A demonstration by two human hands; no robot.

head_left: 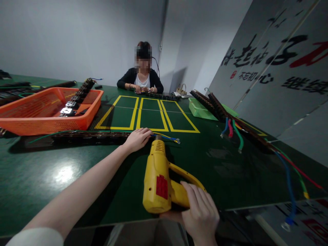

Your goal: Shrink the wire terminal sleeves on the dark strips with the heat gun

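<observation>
A yellow heat gun point(156, 174) with a red patch is gripped by its handle in my right hand point(201, 213), near the table's front edge. Its metal nozzle points away from me, at the wires by my left hand. My left hand point(139, 139) is closed over the right end of a long dark bar-shaped assembly point(94, 137) lying on the table. Thin blue and yellow wires point(170, 138) with ring terminals stick out to the right of that hand, just beyond the nozzle. A green wire point(51, 135) runs along the bar to the left.
An orange basket point(51, 124) with another dark assembly point(77, 99) stands at the left. Yellow taped rectangles point(137, 114) mark the green table point(123, 198). Across it sits a person point(140, 75). At the right, a green basket point(201, 111) stands near long assemblies with coloured cables point(230, 128).
</observation>
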